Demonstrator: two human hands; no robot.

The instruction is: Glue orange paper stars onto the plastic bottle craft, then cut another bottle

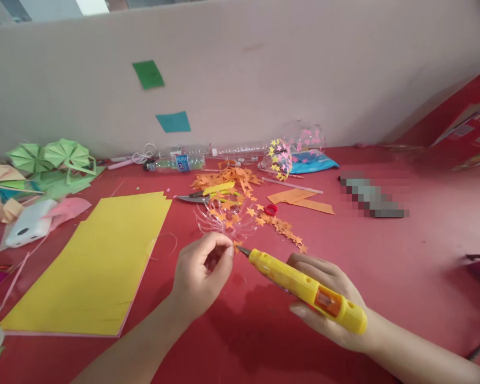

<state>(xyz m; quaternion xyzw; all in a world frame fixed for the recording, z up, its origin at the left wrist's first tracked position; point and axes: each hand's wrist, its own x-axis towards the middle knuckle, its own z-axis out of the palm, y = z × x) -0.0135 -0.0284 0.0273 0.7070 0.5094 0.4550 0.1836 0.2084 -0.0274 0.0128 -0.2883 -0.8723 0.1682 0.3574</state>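
My right hand (328, 298) is wrapped round a yellow glue gun (304, 285), its dark nozzle pointing left. Just at the nozzle tip is a small orange paper star (237, 245), pinched between the thumb and forefinger of my left hand (202, 274). Beyond my fingers lies a clear plastic piece cut into curling strips (208, 220), with several orange stars on and around it. Loose orange stars (286, 230) trail off to its right. Whether the nozzle touches the star I cannot tell.
Yellow paper sheets (100, 256) lie at left, near a white device (32, 224). Further back are scissors (192, 199), a yellow cutter (220, 188), orange scraps (240, 176), a red cap (271, 209), a plastic bottle (180, 161) and a star-covered clear bottle piece (278, 159).
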